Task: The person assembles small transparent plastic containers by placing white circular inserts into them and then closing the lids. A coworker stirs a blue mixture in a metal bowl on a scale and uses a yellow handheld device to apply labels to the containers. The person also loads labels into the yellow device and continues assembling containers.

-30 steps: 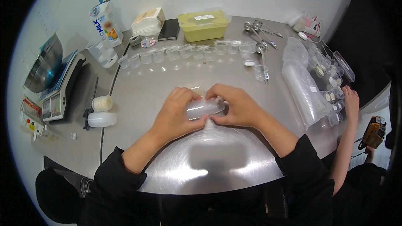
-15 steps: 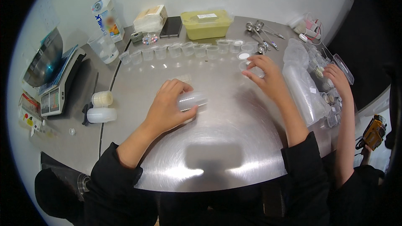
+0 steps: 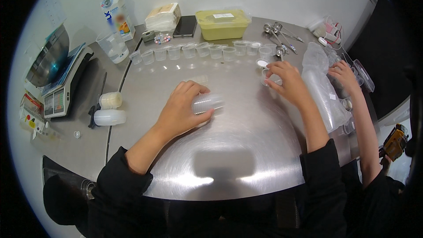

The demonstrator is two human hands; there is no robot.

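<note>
My left hand is wrapped round a sideways stack of clear plastic cups above the metal table. To the right, my right hand has its thumb and fingers pinched on one small clear cup, partly hidden by the fingers. That cup is just in front of a cup with a white disc showing. Farther back runs a long row of small clear cups, several with lids standing open on their hinges.
A plastic sleeve of stacked clear cups lies on the right, where a co-worker's hand reaches among small containers. Behind the row stand a lidded green tub and measuring spoons. A scale and clear jug are left.
My right hand and its cup sit slightly lower relative to the row. My left hand keeps hold of the stack. The co-worker's hand has moved left, toward the sleeve's far end.
</note>
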